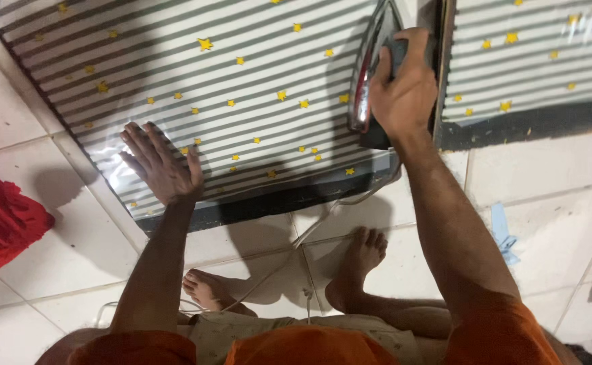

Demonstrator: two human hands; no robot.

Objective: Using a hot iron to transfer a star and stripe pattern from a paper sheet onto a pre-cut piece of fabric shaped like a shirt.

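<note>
Gripping the iron (375,74) by its handle, my right hand (404,84) holds it on its edge at the sheet's (242,88) right end, long axis running near to far. My left hand (160,165) lies flat, fingers spread, on the sheet's near left corner, well apart from the iron. A cord (323,220) trails nearward over the tiles (546,176).

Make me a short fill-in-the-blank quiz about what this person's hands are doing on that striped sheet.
1. The right hand grips the handle of a clothes ____.
2. The left hand lies ____ on the striped sheet, fingers spread.
3. The sheet is dotted with small yellow ____.
4. At the left edge of the tiled floor lies a ____ cloth.

Missing words: iron; flat; stars; red
</note>
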